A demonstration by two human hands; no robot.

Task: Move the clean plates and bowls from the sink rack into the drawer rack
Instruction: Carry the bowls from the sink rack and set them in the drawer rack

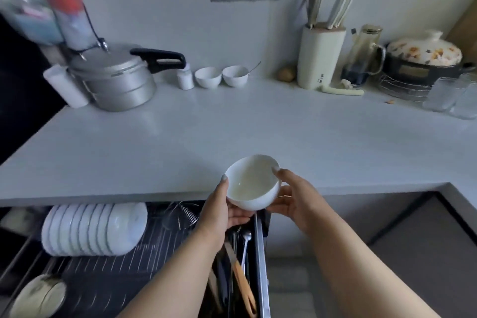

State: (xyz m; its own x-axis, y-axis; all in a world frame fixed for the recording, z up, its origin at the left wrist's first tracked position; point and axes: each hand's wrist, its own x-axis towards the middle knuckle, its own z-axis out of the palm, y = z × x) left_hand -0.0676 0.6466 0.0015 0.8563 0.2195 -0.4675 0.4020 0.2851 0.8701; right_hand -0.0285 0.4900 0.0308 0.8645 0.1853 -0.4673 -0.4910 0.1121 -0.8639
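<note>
I hold a white bowl (pixel 251 183) in both hands just in front of the counter edge, its opening tilted toward me. My left hand (pixel 222 210) cups it from below and the left, thumb on the rim. My right hand (pixel 294 196) grips the right side, thumb over the rim. Below, the pulled-out drawer rack (pixel 116 268) carries a row of several white plates (pixel 93 228) standing on edge at its back left. The sink rack is out of view.
A white counter (pixel 232 131) spans the view, with a pressure cooker (pixel 116 80), two small bowls (pixel 220 76), a knife block (pixel 320 57), a jug, a flowered pot and glasses along the wall. Utensils (pixel 240 266) fill the drawer's right compartment. A metal lid (pixel 38 297) lies at the front left.
</note>
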